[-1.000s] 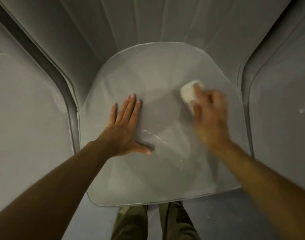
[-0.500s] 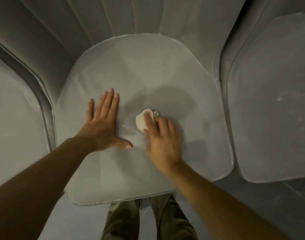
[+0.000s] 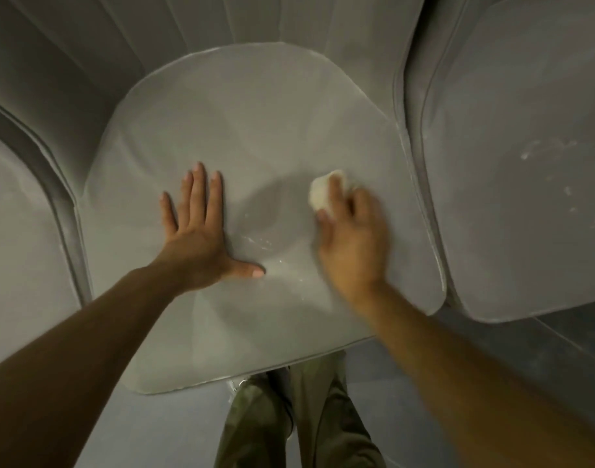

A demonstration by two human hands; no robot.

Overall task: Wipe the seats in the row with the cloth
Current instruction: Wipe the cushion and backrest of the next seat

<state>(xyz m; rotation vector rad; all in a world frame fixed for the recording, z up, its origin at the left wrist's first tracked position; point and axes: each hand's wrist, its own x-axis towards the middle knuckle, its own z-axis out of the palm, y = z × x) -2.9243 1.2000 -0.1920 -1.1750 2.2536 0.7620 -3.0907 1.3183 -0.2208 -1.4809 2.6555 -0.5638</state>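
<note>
Grip: the right hand (image 3: 355,241) curls its fingers round a small balled white cloth (image 3: 319,192), which pokes out past the fingertips and sits on the seat surface.
Other hand: the left hand (image 3: 194,238) lies flat with straight, spread fingers, well to the left of the grip, holding nothing.
Seat in hand: the middle seat (image 3: 255,113) lies under both hands, and the grip is right of its centre.
Left to do here: white specks (image 3: 259,243) lie just left of the grip, between the two hands, so this seat looks only partly wiped.
Next seat: the right-hand seat (image 3: 491,265), to the right of the grip, shows pale smears (image 3: 539,150) and looks unwiped.
Far seat: the left-hand seat (image 3: 15,231) is beyond the flat hand; I cannot tell whether it is wiped.
Progress: I judge it roughly midway at best.
</note>
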